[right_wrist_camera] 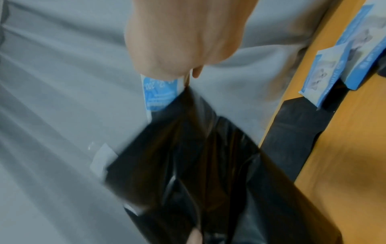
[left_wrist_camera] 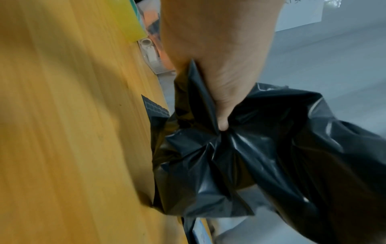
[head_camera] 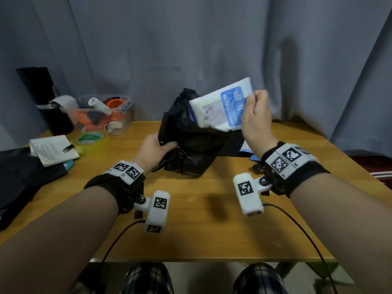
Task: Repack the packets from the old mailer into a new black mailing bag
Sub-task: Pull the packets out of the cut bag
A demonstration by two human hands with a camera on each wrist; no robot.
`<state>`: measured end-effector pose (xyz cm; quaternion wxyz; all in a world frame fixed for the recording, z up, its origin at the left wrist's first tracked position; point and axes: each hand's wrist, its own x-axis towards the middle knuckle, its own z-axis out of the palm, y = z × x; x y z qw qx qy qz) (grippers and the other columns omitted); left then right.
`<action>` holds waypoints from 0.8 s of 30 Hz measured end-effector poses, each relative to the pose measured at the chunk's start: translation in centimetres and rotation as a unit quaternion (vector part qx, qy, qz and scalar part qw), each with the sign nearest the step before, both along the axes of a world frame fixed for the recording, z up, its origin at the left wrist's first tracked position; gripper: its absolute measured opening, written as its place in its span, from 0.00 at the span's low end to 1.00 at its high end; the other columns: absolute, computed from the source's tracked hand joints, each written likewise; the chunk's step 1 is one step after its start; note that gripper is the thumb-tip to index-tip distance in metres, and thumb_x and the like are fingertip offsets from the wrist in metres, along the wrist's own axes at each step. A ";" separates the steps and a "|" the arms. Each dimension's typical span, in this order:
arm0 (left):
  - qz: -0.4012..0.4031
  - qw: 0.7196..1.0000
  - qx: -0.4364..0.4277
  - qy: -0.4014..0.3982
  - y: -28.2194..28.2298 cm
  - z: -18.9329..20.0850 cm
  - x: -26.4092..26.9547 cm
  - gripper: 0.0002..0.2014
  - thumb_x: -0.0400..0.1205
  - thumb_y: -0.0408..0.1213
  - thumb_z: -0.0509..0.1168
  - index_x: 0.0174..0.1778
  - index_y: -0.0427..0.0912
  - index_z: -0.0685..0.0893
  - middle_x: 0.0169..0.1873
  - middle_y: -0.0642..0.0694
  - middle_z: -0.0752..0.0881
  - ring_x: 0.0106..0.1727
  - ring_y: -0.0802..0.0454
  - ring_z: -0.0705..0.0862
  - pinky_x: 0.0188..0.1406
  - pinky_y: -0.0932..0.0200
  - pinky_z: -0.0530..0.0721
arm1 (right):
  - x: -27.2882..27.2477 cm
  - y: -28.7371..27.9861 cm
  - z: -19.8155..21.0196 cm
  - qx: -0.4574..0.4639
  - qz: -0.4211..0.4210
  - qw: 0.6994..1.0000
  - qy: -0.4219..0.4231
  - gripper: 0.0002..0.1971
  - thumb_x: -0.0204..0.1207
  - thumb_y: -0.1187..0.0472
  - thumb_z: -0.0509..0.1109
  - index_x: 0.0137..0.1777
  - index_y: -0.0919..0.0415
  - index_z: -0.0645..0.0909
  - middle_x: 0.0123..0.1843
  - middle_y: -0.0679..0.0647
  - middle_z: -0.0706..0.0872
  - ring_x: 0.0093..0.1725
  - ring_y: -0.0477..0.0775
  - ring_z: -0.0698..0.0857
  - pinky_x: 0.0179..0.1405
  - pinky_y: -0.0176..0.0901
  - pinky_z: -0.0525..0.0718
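Both forearms are extended over the wooden table (head_camera: pixel 191 219), each wrist strapped with a marker band. The left hand (head_camera: pixel 151 150) is held low beside the table's middle, its fingers and thumb curled round a bunched fold of the crumpled black mailing bag (head_camera: pixel 186 143), which is gripped tightly and stands on the tabletop. The right hand (head_camera: pixel 255 119) is raised above the bag's mouth, wrist bent upward; a white-and-blue packet (head_camera: pixel 220 107) is pinched by its edge between thumb and fingers, tilted, with its lower corner at the bag's opening. Two more packets (right_wrist_camera: pixel 344 64) are seen lying on the table to the right, beside a flat black mailer (right_wrist_camera: pixel 292 132).
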<state>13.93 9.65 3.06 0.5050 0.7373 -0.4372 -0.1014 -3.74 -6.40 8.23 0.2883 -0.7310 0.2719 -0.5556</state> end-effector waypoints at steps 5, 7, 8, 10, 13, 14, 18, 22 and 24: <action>0.051 0.998 -0.030 0.000 0.3 0.2 -0.1 0.13 0.82 0.36 0.66 0.58 0.32 0.82 0.50 0.43 0.85 0.52 0.49 0.83 0.49 0.59 0.77 | -2.7 -3.1 -0.1 0.139 -0.024 0.985 -0.103 0.06 0.86 0.58 0.52 0.55 0.60 0.66 0.53 0.55 0.78 0.43 0.51 0.85 0.26 0.48 0.88; 0.048 0.998 -0.042 0.004 -0.5 0.5 -0.7 0.11 0.83 0.37 0.64 0.56 0.34 0.82 0.49 0.42 0.85 0.52 0.48 0.84 0.49 0.58 0.77 | -3.7 -4.2 -0.5 0.178 -0.045 0.978 -0.103 0.04 0.86 0.58 0.53 0.54 0.58 0.64 0.50 0.51 0.76 0.40 0.48 0.84 0.20 0.43 0.86; 0.044 0.998 -0.045 -0.004 -1.0 0.6 -1.0 0.08 0.83 0.37 0.64 0.53 0.37 0.81 0.48 0.43 0.85 0.51 0.48 0.83 0.48 0.58 0.77 | -4.2 -4.5 -0.7 0.194 -0.054 0.974 -0.106 0.03 0.86 0.59 0.53 0.54 0.59 0.63 0.49 0.50 0.74 0.39 0.45 0.82 0.20 0.42 0.86; 0.047 0.997 -0.046 -0.028 -2.3 0.9 -1.7 0.05 0.81 0.36 0.66 0.49 0.40 0.78 0.44 0.45 0.84 0.47 0.50 0.82 0.43 0.60 0.76 | -5.0 -5.5 -1.3 0.224 -0.065 0.967 -0.105 0.03 0.86 0.60 0.53 0.53 0.59 0.63 0.51 0.52 0.73 0.41 0.45 0.79 0.24 0.45 0.88; 0.064 0.996 -0.055 -0.042 -4.2 1.1 -2.5 0.08 0.79 0.36 0.68 0.48 0.42 0.75 0.38 0.52 0.81 0.40 0.57 0.80 0.34 0.69 0.74 | -5.9 -7.0 -2.5 0.191 -0.112 0.973 -0.065 0.02 0.86 0.62 0.52 0.52 0.59 0.63 0.42 0.49 0.72 0.41 0.48 0.76 0.40 0.44 0.89; 0.069 0.995 -0.056 -0.054 -4.8 1.3 -2.7 0.08 0.80 0.36 0.68 0.48 0.43 0.75 0.37 0.54 0.80 0.39 0.59 0.78 0.33 0.71 0.72 | -6.2 -7.4 -2.9 0.161 -0.135 0.977 -0.037 0.02 0.86 0.62 0.51 0.51 0.60 0.63 0.39 0.47 0.71 0.40 0.49 0.75 0.40 0.39 0.85; 0.083 0.991 -0.055 -0.093 -6.6 1.9 -2.9 0.05 0.80 0.35 0.65 0.47 0.45 0.75 0.39 0.53 0.80 0.41 0.57 0.78 0.34 0.70 0.71 | -7.1 -9.2 -4.5 0.083 -0.164 0.983 0.026 0.03 0.87 0.62 0.51 0.51 0.59 0.63 0.41 0.56 0.75 0.41 0.54 0.74 0.35 0.43 0.66; 0.089 0.988 -0.043 -0.116 -7.8 1.6 -2.8 0.05 0.80 0.34 0.65 0.45 0.45 0.74 0.44 0.48 0.80 0.43 0.53 0.78 0.34 0.67 0.71 | -7.2 -11.1 -7.5 0.090 -0.146 0.971 0.166 0.08 0.86 0.60 0.55 0.55 0.65 0.71 0.46 0.62 0.79 0.42 0.60 0.77 0.38 0.44 0.67; 0.088 0.989 -0.031 -0.115 -8.2 1.2 -2.8 0.06 0.80 0.35 0.65 0.45 0.46 0.73 0.44 0.49 0.80 0.43 0.54 0.78 0.33 0.68 0.70 | -7.1 -11.8 -9.2 0.137 -0.127 0.930 0.317 0.10 0.84 0.61 0.58 0.57 0.67 0.73 0.52 0.64 0.83 0.50 0.64 0.81 0.44 0.49 0.74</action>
